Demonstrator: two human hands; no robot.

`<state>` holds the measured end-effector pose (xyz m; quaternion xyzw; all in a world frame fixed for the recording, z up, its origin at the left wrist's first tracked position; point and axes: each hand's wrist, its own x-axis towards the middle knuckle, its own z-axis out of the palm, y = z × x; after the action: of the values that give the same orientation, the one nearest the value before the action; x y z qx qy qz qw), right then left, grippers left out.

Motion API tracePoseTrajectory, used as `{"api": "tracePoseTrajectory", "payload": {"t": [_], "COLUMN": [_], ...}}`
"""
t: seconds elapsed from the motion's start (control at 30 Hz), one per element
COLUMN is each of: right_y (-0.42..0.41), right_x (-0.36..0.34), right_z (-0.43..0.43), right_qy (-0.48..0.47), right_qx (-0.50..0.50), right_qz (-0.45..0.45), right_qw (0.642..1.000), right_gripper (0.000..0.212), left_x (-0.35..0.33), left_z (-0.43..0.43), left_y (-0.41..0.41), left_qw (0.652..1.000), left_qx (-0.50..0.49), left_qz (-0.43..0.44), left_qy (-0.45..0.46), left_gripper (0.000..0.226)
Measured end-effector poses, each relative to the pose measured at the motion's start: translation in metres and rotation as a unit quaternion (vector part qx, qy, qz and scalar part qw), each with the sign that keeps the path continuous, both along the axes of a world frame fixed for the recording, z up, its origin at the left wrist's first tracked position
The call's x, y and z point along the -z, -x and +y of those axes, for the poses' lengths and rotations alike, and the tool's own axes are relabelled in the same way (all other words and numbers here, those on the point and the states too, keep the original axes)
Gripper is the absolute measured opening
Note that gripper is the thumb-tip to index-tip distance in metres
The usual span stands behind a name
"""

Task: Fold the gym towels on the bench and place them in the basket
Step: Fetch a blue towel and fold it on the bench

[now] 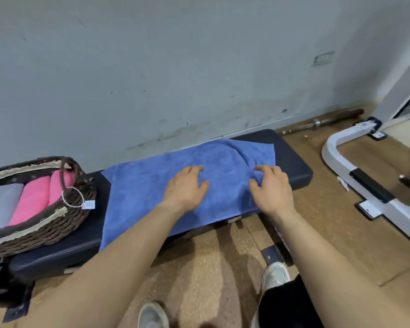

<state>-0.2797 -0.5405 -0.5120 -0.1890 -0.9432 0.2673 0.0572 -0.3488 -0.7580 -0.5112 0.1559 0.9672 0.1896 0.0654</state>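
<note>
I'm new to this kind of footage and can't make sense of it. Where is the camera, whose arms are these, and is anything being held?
There is no machine here. A person wears one wide-angle camera on the head, looking forward and down, so the two arms are their own. The left hand and right hand rest, fingers loosely spread, on a blue towel laid over a dark padded bench by the wall. Neither hand grips it; they seem to press or smooth it. At the bench's left end stands a wicker basket that already holds two pink towels and a grey towel. At the bottom are the person's shoes on the floor.
</note>
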Motion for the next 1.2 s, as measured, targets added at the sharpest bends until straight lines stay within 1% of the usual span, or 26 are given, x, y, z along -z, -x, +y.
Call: {"api": "tracePoseTrajectory", "payload": {"t": [0.07,0.13,0.23,0.3,0.37,0.43,0.47,0.57,0.63,0.7,0.77,0.83,0.9,1.0,1.07,1.2], "right_y": [0.013,0.024,0.033,0.039,0.05,0.061,0.067,0.078,0.08,0.079,0.078,0.075,0.072,0.067,0.065,0.066], "right_x": [0.004,0.01,0.023,0.031,0.036,0.038,0.038,0.035,0.03,0.024,0.019,0.016,0.015,0.018,0.021,0.026], "right_z": [0.025,0.043,0.055,0.056,0.056,0.057,0.058,0.063,0.065,0.066,0.069,0.075,0.082,0.094,0.101,0.113], "right_qy": [0.02,0.028,0.005,-0.016,-0.025,-0.021,-0.011,0.016,0.049,0.111,0.162,0.185,0.191,0.188,0.172,0.152], "right_qx": [0.078,0.126,0.139,0.125,0.107,0.097,0.098,0.113,0.114,0.114,0.117,0.127,0.138,0.158,0.172,0.212], "right_qz": [-0.028,-0.066,-0.094,-0.078,-0.061,-0.063,-0.066,-0.07,-0.06,-0.051,-0.042,-0.037,-0.042,-0.049,-0.042,0.02], "right_qw": [0.996,0.989,0.986,0.989,0.992,0.993,0.993,0.991,0.99,0.986,0.979,0.974,0.971,0.968,0.969,0.965], "right_gripper": [0.047,0.045,0.042,0.031,0.018,0.017,0.019,0.026,0.023,0.015,0.013,0.02,0.022,0.013,0.02,0.04], "left_x": [0.0,0.0,0.002,0.004,0.008,0.017,0.021,0.029,0.028,0.026,0.023,0.019,0.016,0.015,0.019,0.03], "left_z": [0.032,0.064,0.114,0.149,0.178,0.201,0.209,0.222,0.225,0.227,0.229,0.231,0.233,0.24,0.246,0.261], "left_y": [0.02,0.042,0.078,0.103,0.125,0.142,0.149,0.165,0.171,0.177,0.184,0.192,0.2,0.209,0.212,0.218], "left_qw": [0.999,0.997,0.991,0.988,0.983,0.968,0.958,0.95,0.949,0.953,0.963,0.971,0.976,0.987,0.989,0.987], "left_qx": [0.018,0.035,0.092,0.13,0.176,0.248,0.278,0.302,0.301,0.285,0.252,0.22,0.194,0.14,0.114,0.086], "left_qz": [0.016,0.038,0.067,0.062,0.048,0.036,0.026,-0.013,0.004,0.033,0.054,0.078,0.095,0.078,0.059,0.059], "left_qy": [-0.036,-0.06,-0.066,-0.059,-0.039,0.029,0.062,0.078,0.092,0.095,0.076,0.047,0.017,-0.032,-0.067,-0.121], "left_gripper": [0.044,0.036,0.027,0.026,0.036,0.052,0.053,0.03,0.015,0.006,0.005,0.007,0.006,0.013,0.016,0.017]}}
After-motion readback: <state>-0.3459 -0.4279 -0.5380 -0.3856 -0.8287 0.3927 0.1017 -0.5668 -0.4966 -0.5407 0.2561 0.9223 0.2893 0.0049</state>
